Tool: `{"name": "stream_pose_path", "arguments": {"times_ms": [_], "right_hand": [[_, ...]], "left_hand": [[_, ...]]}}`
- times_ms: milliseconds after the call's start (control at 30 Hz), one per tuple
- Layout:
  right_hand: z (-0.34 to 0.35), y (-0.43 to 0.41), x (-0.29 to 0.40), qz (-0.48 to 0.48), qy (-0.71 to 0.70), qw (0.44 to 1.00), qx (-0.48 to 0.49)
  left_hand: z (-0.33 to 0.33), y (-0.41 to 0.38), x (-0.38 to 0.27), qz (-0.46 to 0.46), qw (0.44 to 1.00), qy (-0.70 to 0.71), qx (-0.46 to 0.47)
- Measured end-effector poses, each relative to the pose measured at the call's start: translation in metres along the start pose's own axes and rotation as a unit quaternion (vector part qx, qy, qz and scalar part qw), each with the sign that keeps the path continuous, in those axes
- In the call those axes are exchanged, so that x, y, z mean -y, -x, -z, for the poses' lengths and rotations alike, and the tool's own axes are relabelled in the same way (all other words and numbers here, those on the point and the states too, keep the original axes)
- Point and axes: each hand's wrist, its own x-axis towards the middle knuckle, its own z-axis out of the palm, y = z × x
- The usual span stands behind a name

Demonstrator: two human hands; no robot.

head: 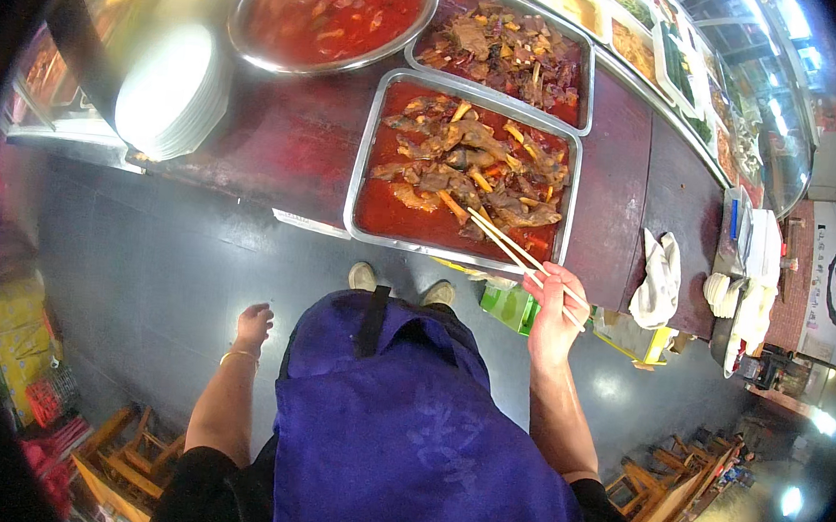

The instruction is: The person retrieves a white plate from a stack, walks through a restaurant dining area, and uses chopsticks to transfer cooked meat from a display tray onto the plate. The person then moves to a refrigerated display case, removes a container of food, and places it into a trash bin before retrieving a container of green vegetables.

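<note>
My right hand point(558, 311) grips a pair of light chopsticks point(513, 249) at the near right corner of a steel tray point(356, 184). The chopstick tips reach over the near edge of the bony braised meat point(462, 151), which lies in red sauce; whether they pinch a piece I cannot tell. Away from the counter, my left hand point(255, 324) hangs over the floor with bent fingers and seems to hold nothing. Behind the near tray, a second steel tray point(588, 91) holds chopped dark meat. A round steel basin point(244, 38) of red broth stands to its left.
Stacked white plates point(171, 95) stand at the counter's left. A crumpled white cloth point(657, 278) lies right of the trays. White food containers point(664, 67) line the back right. Below the counter are a green crate point(509, 307) and a yellow box point(630, 341). Wooden stools point(131, 459) stand behind me at left.
</note>
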Motion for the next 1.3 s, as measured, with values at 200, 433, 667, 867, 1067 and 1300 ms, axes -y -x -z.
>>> {"name": "stream_pose_path", "arguments": {"times_ms": [200, 433, 667, 867, 1067, 1300], "right_hand": [[-0.03, 0.0, -0.012, -0.033, -0.02, 0.999, 0.034], [-0.065, -0.016, -0.036, -0.028, -0.028, 0.998, 0.041], [-0.053, -0.032, -0.033, -0.043, -0.018, 0.997, 0.06], [-0.044, -0.028, -0.024, 0.003, -0.024, 0.999, 0.044], [-0.067, -0.006, -0.01, 0.324, 0.255, 0.899, 0.15], [-0.064, 0.025, -0.011, 0.402, 0.307, 0.844, 0.179]], "left_hand": [[-0.024, 0.0, -0.034, -0.058, 0.996, -0.011, 0.069], [-0.022, -0.001, -0.025, -0.094, 0.993, -0.04, 0.066], [-0.004, -0.01, 0.003, -0.025, 0.997, -0.064, 0.03], [-0.009, -0.005, -0.008, -0.045, 0.997, -0.032, 0.063], [-0.021, 0.001, -0.031, -0.062, 0.996, -0.02, 0.068], [-0.015, -0.003, -0.028, -0.057, 0.996, -0.039, 0.054]]}}
